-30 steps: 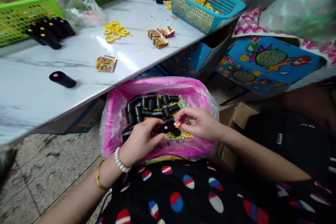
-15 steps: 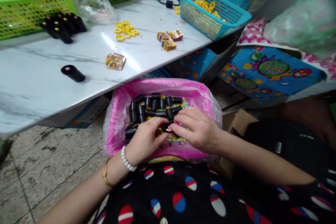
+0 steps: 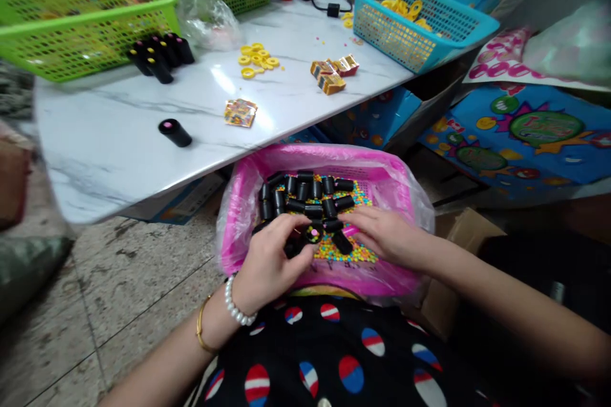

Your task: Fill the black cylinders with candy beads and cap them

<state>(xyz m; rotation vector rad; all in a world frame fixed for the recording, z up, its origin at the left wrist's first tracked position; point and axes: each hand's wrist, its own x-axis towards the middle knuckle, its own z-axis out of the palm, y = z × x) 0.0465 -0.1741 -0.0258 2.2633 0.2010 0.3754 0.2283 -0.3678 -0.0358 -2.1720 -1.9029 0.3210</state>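
Observation:
A pink basket [image 3: 329, 283] lined with clear plastic holds small coloured beads [image 3: 367, 248] and many black tubes [image 3: 314, 210]. My left hand [image 3: 275, 254] is curled around a black container [image 3: 314, 233] whose open end faces up, with coloured beads and a pink spot inside. Just right of it, my right hand [image 3: 382, 234] is over the beads with its fingers closed on a pink object [image 3: 350, 230], mostly hidden by the fingers. One black tube [image 3: 342, 243] lies tilted on the beads between the hands.
On the white table [image 3: 109, 140] are a lone black tube [image 3: 175, 133], a group of black tubes [image 3: 160, 68], yellow rings [image 3: 258, 58] and foil packets [image 3: 240, 112]. Green baskets [image 3: 90, 60] and a blue basket [image 3: 405, 44] stand behind. A cardboard box [image 3: 449, 305] is at right.
The view has shifted left. My right hand has drawn back to the right from the container at my left hand, uncovering its bead-filled opening and the tilted tube.

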